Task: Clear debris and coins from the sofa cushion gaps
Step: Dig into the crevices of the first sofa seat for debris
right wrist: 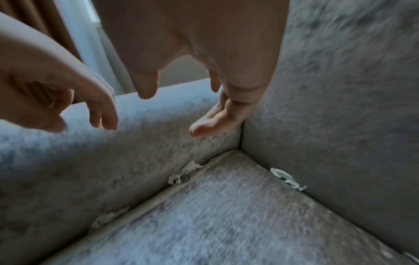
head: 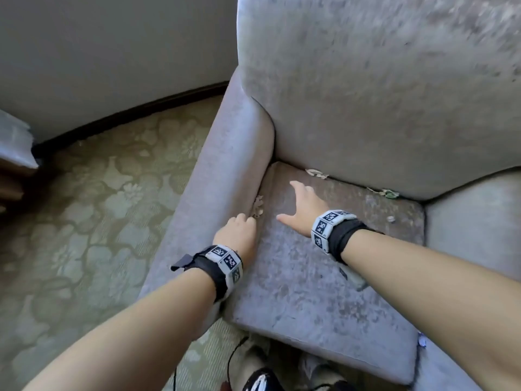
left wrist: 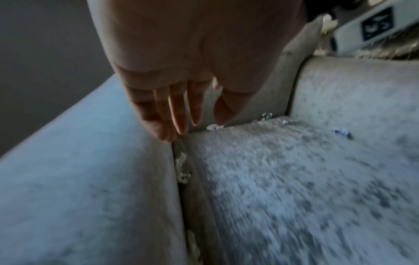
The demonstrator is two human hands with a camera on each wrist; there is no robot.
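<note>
Two hands work over one grey seat cushion [head: 310, 277], the landmark here. The left hand [head: 236, 235] hangs at the cushion's left edge, above the gap beside the armrest [head: 220, 165]; its fingers [left wrist: 179, 111] point down, straight and close together, holding nothing. The right hand [head: 304, 210] is spread wide over the cushion's rear left part, thumb out, also holding nothing; whether its palm touches the fabric cannot be told.

Two pale scraps sit in the left gap: one [right wrist: 184, 173] near the cushion's back corner, with one coin [right wrist: 185, 177] lodged in it, another [right wrist: 106, 217] nearer the front. Along the cushion's rear edge, under the backrest [head: 380, 94], lie two more scraps: a pale one [head: 316, 173] and a greenish one [head: 390, 193]. One small round bit [head: 390, 219] lies on the cushion's right side.
</note>
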